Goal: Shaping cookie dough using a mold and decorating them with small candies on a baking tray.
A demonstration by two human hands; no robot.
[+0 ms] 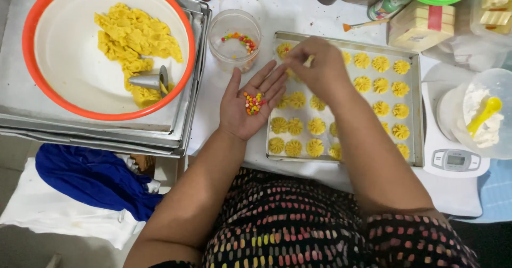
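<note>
Dark spotted fabric of the person's clothing [298,230] fills the bottom edge, with both forearms reaching up from it over the white worktop [213,124]. Their left hand [250,105] lies flat, palm up and fingers spread, just off the left rim of the rectangular metal baking tray [416,113]; a small heap of tiny coloured candy sprinkles [254,102] rests in the palm. Their right hand [314,68] hovers over the tray's upper left corner with fingertips pinched together; whatever they pinch is too small to make out. Yellow piped rosette cookies [381,85] sit in rows on the tray; roughly two dozen show, and the right arm hides others. Beyond the left hand stands a round clear plastic tub [234,38] holding a few more sprinkles. At the worktop's left side, a white bowl with an orange rim [58,105] holds yellow dough [133,38] and one metal piping nozzle [152,80]. A white kitchen scale [453,158] sits at the right edge, partly cut off.
</note>
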